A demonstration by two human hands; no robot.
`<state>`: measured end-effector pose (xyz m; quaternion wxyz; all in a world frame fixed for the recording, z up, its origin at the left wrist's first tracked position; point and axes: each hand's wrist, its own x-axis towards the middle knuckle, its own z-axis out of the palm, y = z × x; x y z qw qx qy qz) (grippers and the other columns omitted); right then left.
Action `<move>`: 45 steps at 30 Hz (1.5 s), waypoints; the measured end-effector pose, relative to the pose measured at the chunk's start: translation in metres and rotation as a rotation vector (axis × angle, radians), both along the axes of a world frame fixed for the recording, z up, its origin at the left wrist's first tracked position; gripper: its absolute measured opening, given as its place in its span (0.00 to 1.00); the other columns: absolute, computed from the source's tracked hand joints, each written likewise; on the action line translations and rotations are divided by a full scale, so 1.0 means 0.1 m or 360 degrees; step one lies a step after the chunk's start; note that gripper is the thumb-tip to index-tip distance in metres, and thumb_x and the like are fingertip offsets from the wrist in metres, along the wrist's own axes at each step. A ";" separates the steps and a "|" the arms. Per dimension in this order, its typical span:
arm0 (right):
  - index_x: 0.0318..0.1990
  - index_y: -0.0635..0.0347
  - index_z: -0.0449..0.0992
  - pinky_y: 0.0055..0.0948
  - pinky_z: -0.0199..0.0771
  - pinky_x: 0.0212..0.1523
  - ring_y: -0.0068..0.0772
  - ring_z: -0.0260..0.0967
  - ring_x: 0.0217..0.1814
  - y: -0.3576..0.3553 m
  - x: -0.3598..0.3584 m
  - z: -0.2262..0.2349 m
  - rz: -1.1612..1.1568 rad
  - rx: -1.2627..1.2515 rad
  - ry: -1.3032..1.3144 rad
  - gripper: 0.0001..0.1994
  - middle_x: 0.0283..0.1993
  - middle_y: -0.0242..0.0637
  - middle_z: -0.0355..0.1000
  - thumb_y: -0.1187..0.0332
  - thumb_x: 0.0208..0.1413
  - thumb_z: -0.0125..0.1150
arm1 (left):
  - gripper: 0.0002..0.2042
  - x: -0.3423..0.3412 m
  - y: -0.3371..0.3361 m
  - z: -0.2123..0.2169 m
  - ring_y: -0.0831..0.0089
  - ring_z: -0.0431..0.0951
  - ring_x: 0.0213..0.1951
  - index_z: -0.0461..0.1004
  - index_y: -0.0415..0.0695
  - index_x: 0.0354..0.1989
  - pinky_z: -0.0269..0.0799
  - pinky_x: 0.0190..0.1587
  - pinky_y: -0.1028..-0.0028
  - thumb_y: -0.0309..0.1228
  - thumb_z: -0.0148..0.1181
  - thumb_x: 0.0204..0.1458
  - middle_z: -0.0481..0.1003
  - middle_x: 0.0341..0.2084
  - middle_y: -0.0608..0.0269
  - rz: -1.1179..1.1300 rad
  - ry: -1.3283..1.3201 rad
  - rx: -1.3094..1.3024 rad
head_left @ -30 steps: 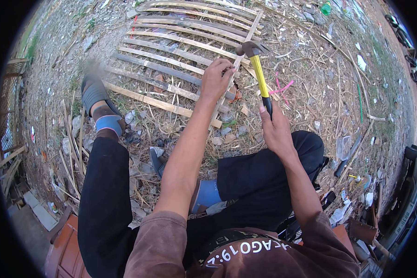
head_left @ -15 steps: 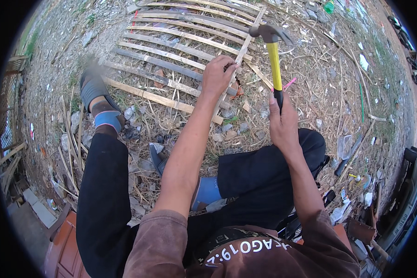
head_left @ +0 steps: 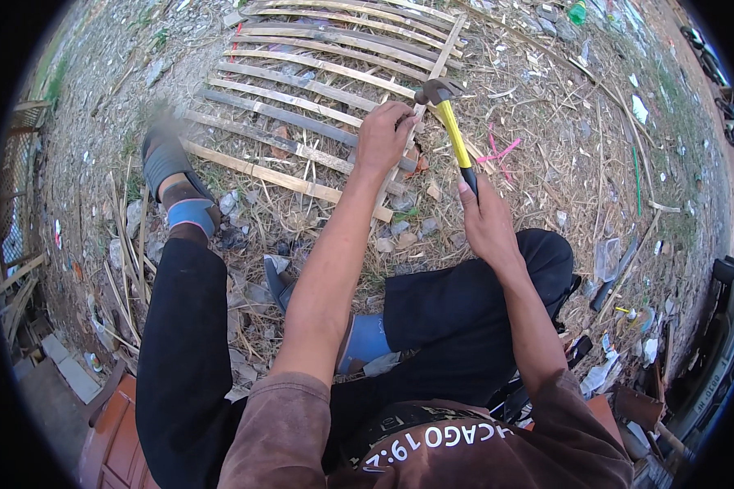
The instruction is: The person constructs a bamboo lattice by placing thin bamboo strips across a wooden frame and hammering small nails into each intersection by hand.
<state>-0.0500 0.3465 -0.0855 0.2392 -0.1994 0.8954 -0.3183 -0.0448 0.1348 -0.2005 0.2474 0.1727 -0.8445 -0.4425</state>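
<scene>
My right hand is wrapped round the black grip of a claw hammer with a yellow shaft. The hammer's steel head is at the long cross strip, just right of my left fingertips. My left hand is closed in a pinch against that strip; whatever its fingers hold is too small or hidden. Under the strip, several thin bamboo slats lie side by side with gaps, forming a lattice on the ground. The nearest slat is pale; some others are grey.
A reddish brick piece lies under the strip near my left hand. Pink ribbon lies right of the hammer. A dark-handled blade rests at the right. My sandalled foot is left of the lattice. Stones and shavings litter the ground.
The hammer has swung down and left, its head now at the cross strip beside my left fingers. My right hand has tilted left with it; my left hand has hardly moved.
</scene>
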 end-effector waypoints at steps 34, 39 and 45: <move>0.43 0.64 0.68 0.42 0.63 0.23 0.51 0.68 0.19 -0.06 -0.03 0.41 -0.0264 -0.0584 -0.0020 0.17 0.20 0.48 0.67 0.56 0.72 0.47 | 0.18 0.07 0.02 0.00 0.63 0.70 0.56 0.84 0.53 0.44 0.56 0.63 0.55 0.44 0.74 0.45 0.79 0.49 0.68 0.0249 -0.0228 -0.0434; 0.44 0.64 0.68 0.46 0.63 0.24 0.54 0.70 0.20 0.04 -0.02 0.00 0.0034 -0.0024 0.0189 0.14 0.19 0.50 0.67 0.59 0.71 0.49 | 0.21 0.04 0.03 0.02 0.61 0.66 0.60 0.85 0.55 0.44 0.47 0.66 0.52 0.51 0.72 0.44 0.78 0.51 0.71 0.0208 -0.0375 -0.0477; 0.41 0.63 0.67 0.46 0.63 0.23 0.56 0.69 0.20 -0.10 -0.07 0.33 -0.0059 -0.0384 0.0294 0.15 0.18 0.50 0.67 0.58 0.70 0.51 | 0.22 0.08 0.01 0.01 0.61 0.66 0.60 0.84 0.54 0.45 0.48 0.66 0.52 0.52 0.73 0.44 0.79 0.51 0.68 0.0217 -0.0394 -0.0504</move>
